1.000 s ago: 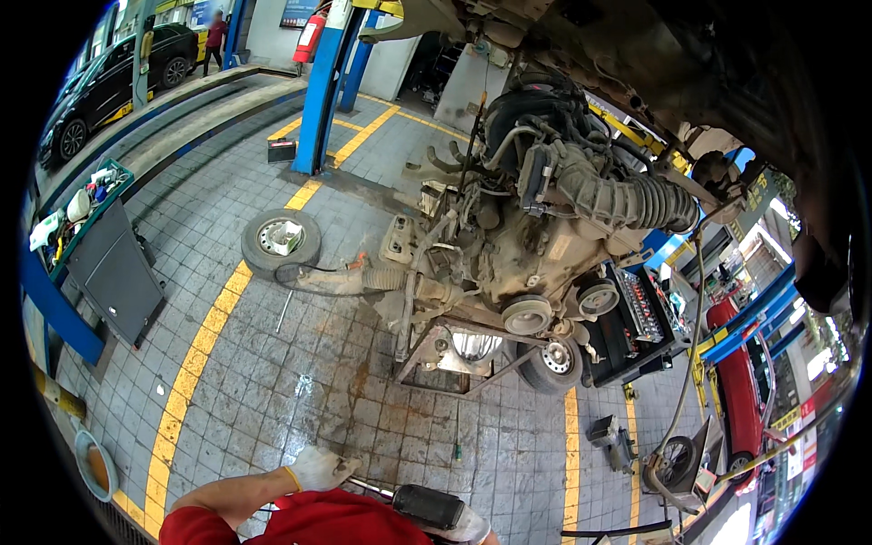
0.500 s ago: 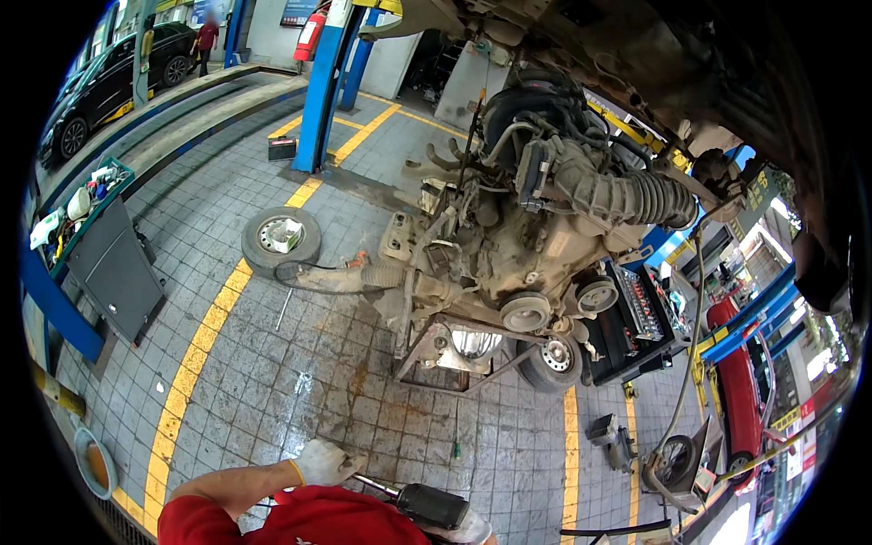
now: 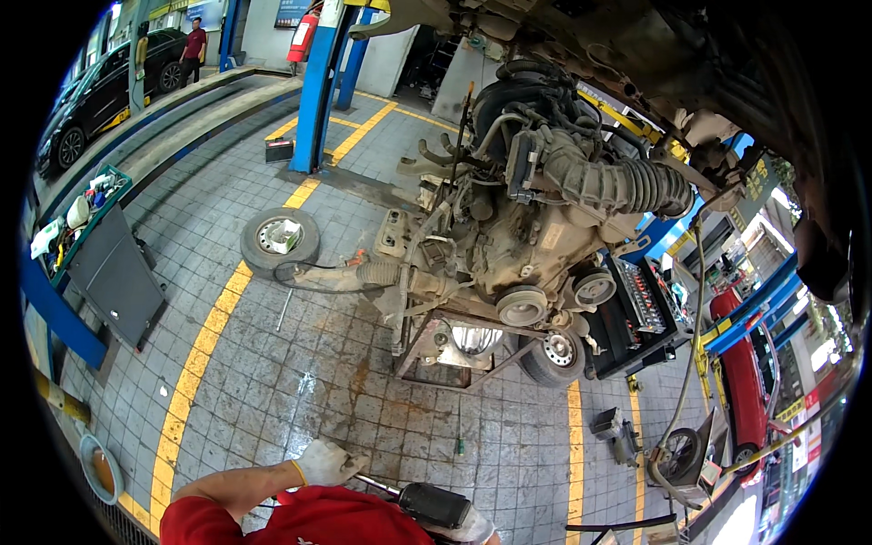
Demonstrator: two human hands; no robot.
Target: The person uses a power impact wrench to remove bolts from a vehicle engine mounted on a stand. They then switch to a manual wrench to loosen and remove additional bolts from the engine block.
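Head | left hand [image 3: 327,463], right hand [image 3: 475,525]: black tool [image 3: 436,505] | printed blue poster [image 3: 292,12]

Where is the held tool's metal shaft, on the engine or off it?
Off it: the metal shaft runs from the tool's black body to the gloved left hand, tiled floor showing between that hand and the engine.

We look down on a grey floor of square tiles [image 3: 272,363], stained brown mid-floor, crossed by painted yellow lines [image 3: 202,359] and gleaming with reflected white light. Beyond, we find a tall blue steel post [image 3: 313,109], a pale plain wall [image 3: 386,68] and a dark opening [image 3: 427,68].
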